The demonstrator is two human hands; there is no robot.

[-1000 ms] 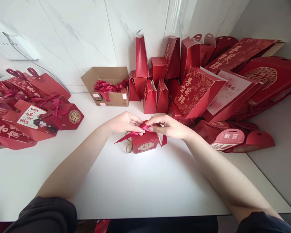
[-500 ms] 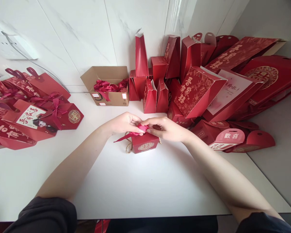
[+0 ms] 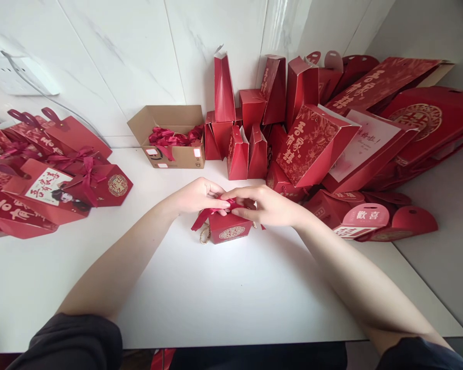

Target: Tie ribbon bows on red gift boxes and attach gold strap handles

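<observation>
A small red gift box [image 3: 230, 226] with a gold round emblem stands upright on the table in front of me. Across its top lies a red ribbon [image 3: 200, 220], one tail hanging off to the left and another end showing at the right. My left hand [image 3: 200, 197] pinches the ribbon above the box's left side. From the right, my right hand [image 3: 263, 204] also pinches it, fingers bent over the top. The knot area is partly hidden by my fingers. A gold cord loop [image 3: 205, 235] hangs at the box's left edge.
A cardboard box [image 3: 182, 160] with red ribbons inside stands behind my hands. Red gift boxes [image 3: 303, 146] are piled at the back right, more finished boxes [image 3: 46, 190] with bows lie at left. The white table [image 3: 216, 303] ends in front of me.
The left ribbon tail now hangs lower and closer to the box, and a ribbon end has appeared at the right. Both hands stay almost in place over the box.
</observation>
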